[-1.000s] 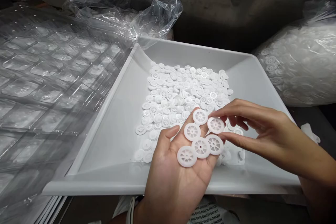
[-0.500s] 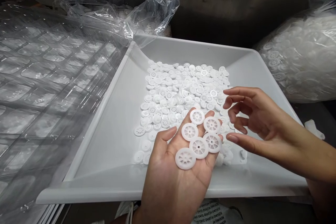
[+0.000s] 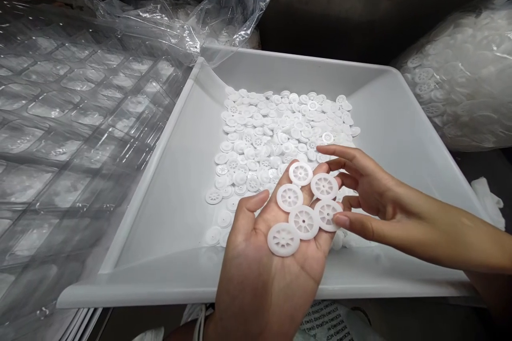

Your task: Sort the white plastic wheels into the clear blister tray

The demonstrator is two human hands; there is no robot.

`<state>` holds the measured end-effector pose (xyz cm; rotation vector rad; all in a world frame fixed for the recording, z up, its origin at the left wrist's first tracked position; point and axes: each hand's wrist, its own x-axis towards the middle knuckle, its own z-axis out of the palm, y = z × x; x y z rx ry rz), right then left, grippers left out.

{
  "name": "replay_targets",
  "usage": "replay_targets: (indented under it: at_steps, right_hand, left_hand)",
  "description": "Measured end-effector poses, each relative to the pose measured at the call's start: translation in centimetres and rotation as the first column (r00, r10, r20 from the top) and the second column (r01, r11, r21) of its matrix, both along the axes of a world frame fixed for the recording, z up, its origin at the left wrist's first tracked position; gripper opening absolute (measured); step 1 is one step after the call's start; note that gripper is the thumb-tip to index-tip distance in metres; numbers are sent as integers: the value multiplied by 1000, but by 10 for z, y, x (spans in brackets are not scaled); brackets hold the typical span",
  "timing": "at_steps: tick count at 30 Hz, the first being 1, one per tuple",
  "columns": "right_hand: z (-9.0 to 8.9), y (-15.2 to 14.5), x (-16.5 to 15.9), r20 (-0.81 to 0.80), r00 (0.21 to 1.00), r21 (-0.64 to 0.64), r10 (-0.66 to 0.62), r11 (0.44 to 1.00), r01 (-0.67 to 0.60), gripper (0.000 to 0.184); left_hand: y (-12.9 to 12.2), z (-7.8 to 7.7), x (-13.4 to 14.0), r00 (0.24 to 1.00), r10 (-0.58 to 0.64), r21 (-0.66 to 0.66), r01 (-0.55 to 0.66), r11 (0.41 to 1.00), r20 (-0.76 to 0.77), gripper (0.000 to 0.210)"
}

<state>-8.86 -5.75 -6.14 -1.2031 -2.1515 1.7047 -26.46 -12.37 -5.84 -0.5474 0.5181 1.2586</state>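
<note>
My left hand (image 3: 264, 272) is held palm up over the near edge of a white tray (image 3: 168, 213), with several white spoked plastic wheels (image 3: 304, 208) lying flat on its fingers. My right hand (image 3: 368, 194) comes in from the right with its fingers apart, its thumb tip against the rightmost wheel on my left hand. A heap of the same white wheels (image 3: 276, 133) covers the middle of the tray.
Clear blister sheets with rows of pockets (image 3: 76, 133) lie to the left of the tray. A crumpled clear bag (image 3: 176, 5) sits behind the tray's far left corner. A clear bag full of white wheels (image 3: 464, 80) stands at the right.
My right hand let go of the wheel it was setting on my left fingers, drew back and opened, then returned to touch the wheels again.
</note>
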Motion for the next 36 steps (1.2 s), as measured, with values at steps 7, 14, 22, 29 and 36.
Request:
replay_targets:
  at_steps: [7, 14, 22, 29, 36]
  right_hand:
    - [0, 2, -6, -94, 995, -112, 15, 993, -25, 60]
    - [1, 4, -9, -140, 990, -157, -3, 987, -19, 60]
    - [0, 4, -7, -168, 986, -167, 19, 985, -47, 62]
    - [1, 5, -3, -157, 988, -237, 12, 970, -49, 64]
    - [-1, 4, -4, -139, 989, -191, -51, 981, 24, 58]
  left_hand:
    - [-1, -1, 1, 1000, 2, 22, -1, 1000, -28, 59]
    - [-1, 0, 1, 1000, 2, 45, -1, 999, -30, 61]
    - [0, 1, 1, 1000, 10, 41, -9, 999, -15, 62]
    - [-1, -4, 2, 1000, 3, 83, -1, 997, -21, 61]
    - [-4, -2, 1, 999, 11, 108, -6, 994, -39, 60]
